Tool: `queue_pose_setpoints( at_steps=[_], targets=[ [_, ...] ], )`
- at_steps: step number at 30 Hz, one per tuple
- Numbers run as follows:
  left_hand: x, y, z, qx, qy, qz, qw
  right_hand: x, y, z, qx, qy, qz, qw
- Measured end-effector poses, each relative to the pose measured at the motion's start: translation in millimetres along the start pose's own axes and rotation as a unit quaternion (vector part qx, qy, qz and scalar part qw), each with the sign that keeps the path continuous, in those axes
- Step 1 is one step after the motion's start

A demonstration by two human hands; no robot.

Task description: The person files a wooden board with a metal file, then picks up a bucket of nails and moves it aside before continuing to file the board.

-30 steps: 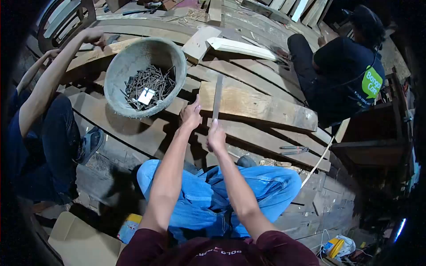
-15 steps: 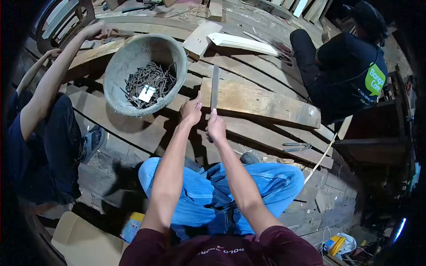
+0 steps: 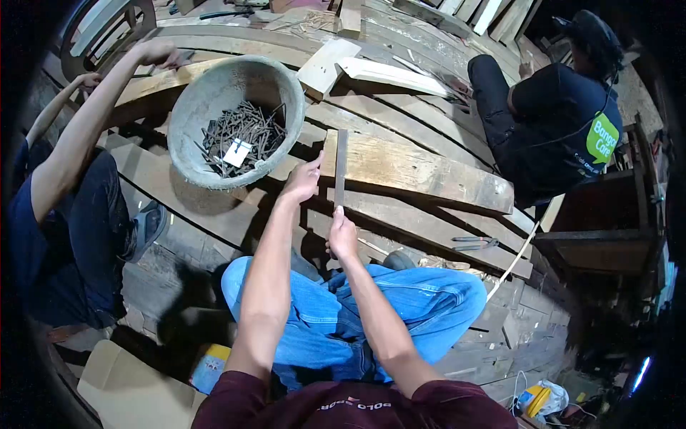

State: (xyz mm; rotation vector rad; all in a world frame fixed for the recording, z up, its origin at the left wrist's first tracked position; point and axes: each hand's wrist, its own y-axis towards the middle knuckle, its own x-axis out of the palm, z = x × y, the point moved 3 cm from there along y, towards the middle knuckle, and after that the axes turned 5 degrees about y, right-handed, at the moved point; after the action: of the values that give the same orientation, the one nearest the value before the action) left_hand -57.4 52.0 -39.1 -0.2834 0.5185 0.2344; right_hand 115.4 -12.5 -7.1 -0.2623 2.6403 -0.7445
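A long flat metal bar, like a file [image 3: 341,161], lies across the left end of a thick wooden beam [image 3: 421,170]. My right hand [image 3: 341,234] is closed around its near end, below the beam's front edge. At the beam's left end, my left hand [image 3: 304,180] rests against the wood with the thumb pointing up; some of its fingers are hidden behind the hand.
A grey bucket [image 3: 186,143] of rusty nails [image 3: 246,132] stands left of the beam. A co-worker [image 3: 71,207] sits at the left, another person [image 3: 557,121] at the right. Pliers [image 3: 475,243] lie on a plank [image 3: 429,232]. A white-painted wood piece [image 3: 393,76] lies behind.
My right hand and the metal bar have moved down toward me. The bar's far end now reaches only about the beam's far edge. My left hand stays by the beam's end.
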Motion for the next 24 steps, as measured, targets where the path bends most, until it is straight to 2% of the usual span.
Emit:
queue_pose_setpoints(
  at_steps=[1,3,4,6,7,9,11,13,16,17,20,22,24],
  targets=[
    [1,1,-2,-0.021,-0.062,-0.016,0.998,1,0,-1,-0.01,-0.004,-0.002,1.0],
    [0,-9,9,-0.074,-0.212,-0.043,0.974,9,35,5,-0.102,-0.068,0.026,0.992],
    [-2,-12,13,-0.094,-0.238,-0.051,0.965,15,52,2,-0.148,-0.096,0.039,0.983],
    [-6,-16,12,-0.143,-0.219,-0.092,0.961,15,39,-41,-0.054,0.002,0.003,0.999],
    [-7,-16,11,-0.15,-0.222,-0.098,0.959,17,40,-40,-0.038,0.026,-0.006,0.999],
    [-9,-14,11,-0.159,-0.234,-0.104,0.954,24,52,-2,-0.113,-0.041,0.036,0.992],
    [-17,-16,20,-0.17,-0.248,-0.105,0.948,24,25,8,-0.089,-0.037,0.036,0.995],
    [-18,-17,17,-0.174,-0.262,-0.11,0.943,19,-8,-11,0.01,-0.003,-0.006,1.0],
    [-20,-24,20,-0.176,-0.257,-0.088,0.946,36,24,-17,-0.168,-0.082,0.091,0.978],
    [-21,-28,25,-0.176,-0.249,-0.094,0.948,37,31,-24,-0.054,-0.042,0.028,0.997],
    [-22,-30,28,-0.175,-0.259,-0.105,0.944,32,18,-38,-0.037,-0.022,0.012,0.999],
    [-21,-24,21,-0.181,-0.27,-0.102,0.94,30,3,-22,-0.092,-0.029,0.019,0.995],
    [-24,-23,21,-0.19,-0.262,-0.099,0.941,40,8,12,-0.029,0.004,-0.009,1.0]
  ],
)
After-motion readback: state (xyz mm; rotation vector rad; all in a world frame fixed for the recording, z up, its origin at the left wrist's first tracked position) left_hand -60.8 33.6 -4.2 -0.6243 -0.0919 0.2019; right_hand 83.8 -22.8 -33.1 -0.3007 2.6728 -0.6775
